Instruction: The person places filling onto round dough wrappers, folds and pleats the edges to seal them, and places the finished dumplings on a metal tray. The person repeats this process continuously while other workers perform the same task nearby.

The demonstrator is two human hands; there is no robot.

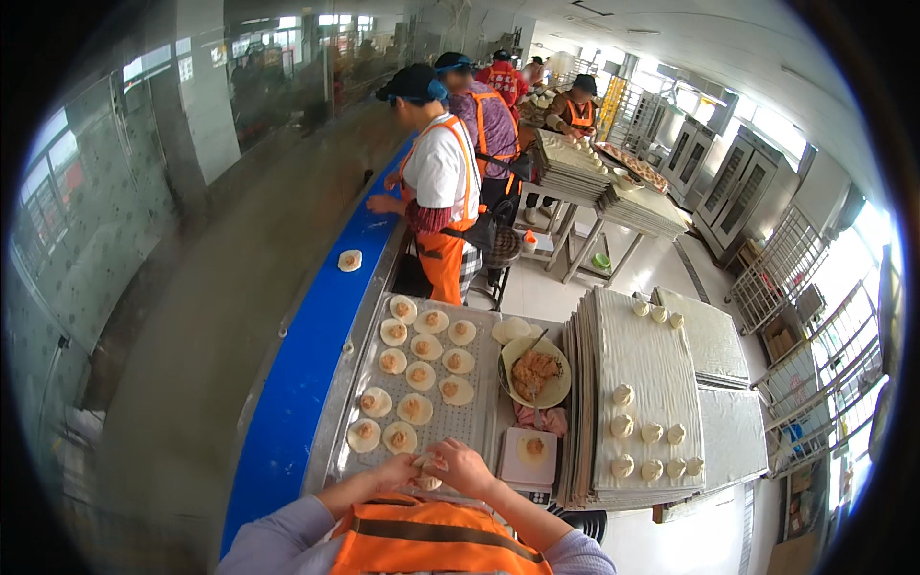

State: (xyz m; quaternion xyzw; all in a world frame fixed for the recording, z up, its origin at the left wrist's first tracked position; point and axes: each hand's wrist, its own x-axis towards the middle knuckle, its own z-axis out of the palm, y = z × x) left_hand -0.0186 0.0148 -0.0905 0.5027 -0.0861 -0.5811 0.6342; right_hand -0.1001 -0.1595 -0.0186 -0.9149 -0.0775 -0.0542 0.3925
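Observation:
My left hand [394,471] and my right hand [461,461] meet near my apron, around a partly gathered dough bun [429,481]. Fingers of both hands cover much of it. Beyond them lies a perforated metal tray [467,425] with rows of flat dough wrappers, each topped with a lump of filling; one filled wrapper [399,437] is just past my hands. To the right, a wrapper with filling [534,448] rests on a white scale [509,471]. A bowl [507,392] of meat filling [533,374] with a utensil in it stands behind the scale.
A blue conveyor belt [287,424] runs along the left, bearing one filled wrapper [350,260]. At right, stacked trays [647,359] carry several pleated buns [622,425]. Plain wrappers [516,329] lie behind the bowl. A co-worker [438,172] stands at the belt ahead, others beyond.

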